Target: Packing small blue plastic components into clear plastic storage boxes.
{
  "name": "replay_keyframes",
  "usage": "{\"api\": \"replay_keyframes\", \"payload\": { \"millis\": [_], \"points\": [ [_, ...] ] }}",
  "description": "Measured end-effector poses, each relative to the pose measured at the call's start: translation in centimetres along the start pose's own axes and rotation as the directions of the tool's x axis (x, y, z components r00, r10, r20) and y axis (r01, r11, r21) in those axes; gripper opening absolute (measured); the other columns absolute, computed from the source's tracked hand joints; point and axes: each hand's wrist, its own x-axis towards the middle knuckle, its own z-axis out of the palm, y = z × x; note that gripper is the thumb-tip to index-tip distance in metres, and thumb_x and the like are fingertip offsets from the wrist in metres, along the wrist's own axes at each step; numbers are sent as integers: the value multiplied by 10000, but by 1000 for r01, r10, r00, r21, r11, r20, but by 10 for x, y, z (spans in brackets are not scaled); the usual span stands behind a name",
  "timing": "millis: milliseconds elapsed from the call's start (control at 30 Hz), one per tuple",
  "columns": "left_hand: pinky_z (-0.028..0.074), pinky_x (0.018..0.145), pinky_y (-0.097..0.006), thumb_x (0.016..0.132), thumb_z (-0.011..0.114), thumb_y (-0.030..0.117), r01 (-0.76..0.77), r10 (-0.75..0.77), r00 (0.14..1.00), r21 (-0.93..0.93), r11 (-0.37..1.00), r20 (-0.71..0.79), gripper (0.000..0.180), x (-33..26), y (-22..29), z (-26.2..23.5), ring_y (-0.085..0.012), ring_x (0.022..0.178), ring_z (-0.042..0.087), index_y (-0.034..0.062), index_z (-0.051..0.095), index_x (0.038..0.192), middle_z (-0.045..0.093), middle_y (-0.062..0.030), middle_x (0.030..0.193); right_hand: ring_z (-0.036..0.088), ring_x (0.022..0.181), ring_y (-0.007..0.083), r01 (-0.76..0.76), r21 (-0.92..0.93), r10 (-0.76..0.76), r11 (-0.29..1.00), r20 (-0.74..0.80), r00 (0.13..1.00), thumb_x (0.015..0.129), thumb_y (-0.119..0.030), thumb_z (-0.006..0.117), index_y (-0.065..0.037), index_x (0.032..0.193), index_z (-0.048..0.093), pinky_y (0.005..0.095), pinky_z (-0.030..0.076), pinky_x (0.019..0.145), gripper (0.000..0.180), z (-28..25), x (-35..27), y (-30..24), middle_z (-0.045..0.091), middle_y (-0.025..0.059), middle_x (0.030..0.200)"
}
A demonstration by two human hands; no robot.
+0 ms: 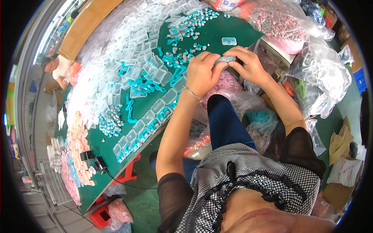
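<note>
My left hand (201, 73) and my right hand (249, 65) meet above the table's near edge. Between their thumbs and fingers they grip a small clear plastic case (225, 59); its contents look greyish and are partly hidden by my fingers. Just beyond lies a similar case (229, 41), shut, with teal pieces inside. To the left of my left arm, a row of open clear cases (147, 115) runs along the table edge, many holding teal-and-grey plugs. Loose teal cords (144, 86) and grey-and-teal plugs (181, 58) are scattered nearby.
A large heap of clear cases (128, 50) covers the green table (243, 28). Orange pieces (77, 143) and black power adapters (100, 164) lie at left. Filled plastic bags (278, 23) crowd the right; a bag of pink pieces (225, 82) sits below my hands. Another person (62, 70) is at far left.
</note>
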Motion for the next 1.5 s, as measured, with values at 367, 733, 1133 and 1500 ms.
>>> {"api": "replay_keyframes", "payload": {
  "millis": [367,733,1133,1500],
  "points": [
    [520,765,-271,828,680,52,277,-339,939,-473,837,-51,380,-33,17,-3,-155,868,646,6,567,1188,595,-102,1069,619,899,210,29,78,-25,997,-55,998,789,1,674,-30,1117,623,304,522,744,334,14,-3,-11,609,127,1082],
    [507,866,-306,893,603,34,273,-595,795,-946,177,118,387,-54,20,7,-190,995,621,-7,513,1266,602,-103,1140,605,1019,226,-85,242,100,967,-51,994,766,35,671,-38,1122,623,314,500,827,367,34,-13,-7,606,122,1145],
    [500,848,-304,880,619,37,220,-756,645,-975,40,115,350,-57,23,12,-169,996,600,11,547,1222,610,-84,1103,620,933,214,-231,387,246,893,12,969,772,-2,691,-23,1070,617,318,509,806,308,45,-12,13,608,118,1168],
    [492,731,-339,760,696,73,370,-390,883,-126,921,-262,233,-71,-7,22,-246,865,607,65,676,991,642,-104,983,552,1091,282,-188,-427,160,885,-101,982,730,-58,644,-108,1001,633,426,448,879,276,47,-9,76,610,61,1131]
  ]
}}
